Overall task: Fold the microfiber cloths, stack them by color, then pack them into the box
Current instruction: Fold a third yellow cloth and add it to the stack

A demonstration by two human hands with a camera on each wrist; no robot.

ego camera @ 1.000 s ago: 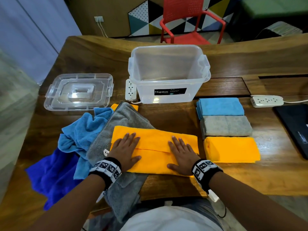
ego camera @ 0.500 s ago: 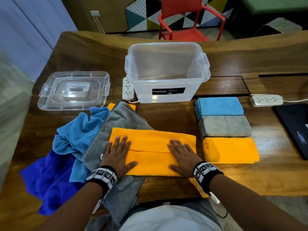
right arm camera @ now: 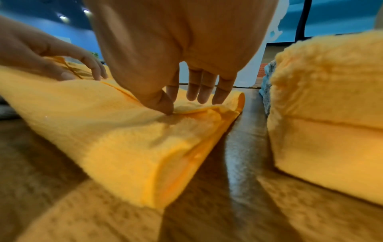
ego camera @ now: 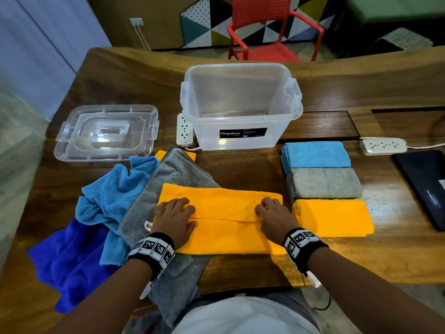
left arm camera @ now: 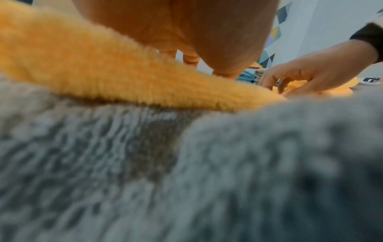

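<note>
Head view: I saw left hand (ego camera: 177,219) and right hand (ego camera: 274,216) pinching fold edge of orange cloth (ego camera: 224,235) at frame centre, fingers curled, thumbs against seam. Cloth lay partly over grey cloth (ego camera: 175,174). Folded blue (ego camera: 316,155), grey (ego camera: 323,183), orange stacks (ego camera: 333,218) sat at right. Box (ego camera: 240,106) stood open, upper centre, lid (ego camera: 106,133) at left.
</note>
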